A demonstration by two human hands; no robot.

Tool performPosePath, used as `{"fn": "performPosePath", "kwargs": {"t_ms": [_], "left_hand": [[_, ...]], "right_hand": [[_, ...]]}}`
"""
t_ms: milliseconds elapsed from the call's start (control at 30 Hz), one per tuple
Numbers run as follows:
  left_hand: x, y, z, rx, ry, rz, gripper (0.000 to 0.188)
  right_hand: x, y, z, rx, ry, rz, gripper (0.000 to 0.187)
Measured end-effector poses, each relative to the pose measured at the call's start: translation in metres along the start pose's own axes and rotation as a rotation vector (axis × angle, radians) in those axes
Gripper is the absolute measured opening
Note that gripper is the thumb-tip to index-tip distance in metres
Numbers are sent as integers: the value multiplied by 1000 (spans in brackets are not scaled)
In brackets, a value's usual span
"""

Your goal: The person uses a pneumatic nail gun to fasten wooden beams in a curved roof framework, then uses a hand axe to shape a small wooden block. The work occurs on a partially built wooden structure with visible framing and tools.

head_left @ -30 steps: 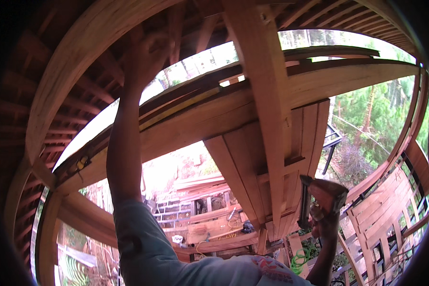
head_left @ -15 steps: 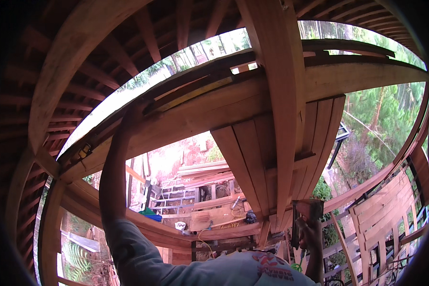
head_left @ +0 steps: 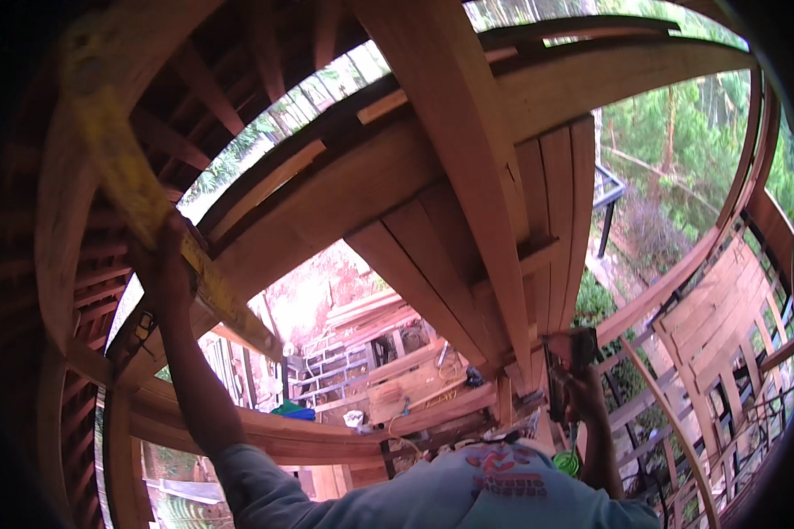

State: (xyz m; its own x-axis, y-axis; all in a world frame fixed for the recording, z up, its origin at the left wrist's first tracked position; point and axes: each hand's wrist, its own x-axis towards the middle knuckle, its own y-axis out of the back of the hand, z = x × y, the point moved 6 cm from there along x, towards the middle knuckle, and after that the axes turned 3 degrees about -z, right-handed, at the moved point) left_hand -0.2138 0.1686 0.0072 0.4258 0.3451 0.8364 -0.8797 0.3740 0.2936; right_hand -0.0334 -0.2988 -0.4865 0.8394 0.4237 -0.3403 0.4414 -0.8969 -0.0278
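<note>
My left hand [head_left: 163, 264] is closed around a long, worn yellow spirit level [head_left: 128, 167], which slants in front of the wooden beam [head_left: 362, 189]. The level's upper end rises past the roof timbers at the left. Lower right, my right hand [head_left: 584, 397] grips a dark nail gun [head_left: 579, 349] by its handle, its head close to the lower ends of vertical boards [head_left: 551, 212]. A green coiled hose [head_left: 566, 462] hangs below that hand. A small yellow-and-black object [head_left: 139, 328] sits on the beam near my left forearm; its kind is unclear.
A thick timber [head_left: 454, 115] crosses in front of the beam. Curved rafters [head_left: 57, 238] stand at the left. Far below lie stacked planks [head_left: 370, 317], a blue-and-green bundle [head_left: 293, 411] and a plank platform [head_left: 715, 304]. Trees grow beyond the frame.
The yellow level has come off the beam in my left hand and swung to a steep slant at the left. My view has shifted; my right hand still holds the nail gun.
</note>
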Motion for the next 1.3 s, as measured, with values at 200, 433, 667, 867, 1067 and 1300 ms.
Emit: {"fn": "performPosePath", "kwargs": {"t_ms": [200,433,667,867,1067,1300], "left_hand": [[-14,-95,18,-612,289,-100,42],[-23,-220,3,-369,-62,-90,33],[-35,-288,38,-801,146,-150,30],[-32,-292,30,-707,145,-56,39],[-31,-277,9,-360,-19,57,60],[-36,-295,44,-661,154,-43,72]], "right_hand": [[10,-11,5,31,45,-23,30],[11,-16,31,66,0,-43,19],[3,-11,31,77,-40,-53,18],[9,-5,42,101,2,-5,18],[7,-10,37,114,-16,-30,30],[11,-6,43,71,-11,-8,23]]}}
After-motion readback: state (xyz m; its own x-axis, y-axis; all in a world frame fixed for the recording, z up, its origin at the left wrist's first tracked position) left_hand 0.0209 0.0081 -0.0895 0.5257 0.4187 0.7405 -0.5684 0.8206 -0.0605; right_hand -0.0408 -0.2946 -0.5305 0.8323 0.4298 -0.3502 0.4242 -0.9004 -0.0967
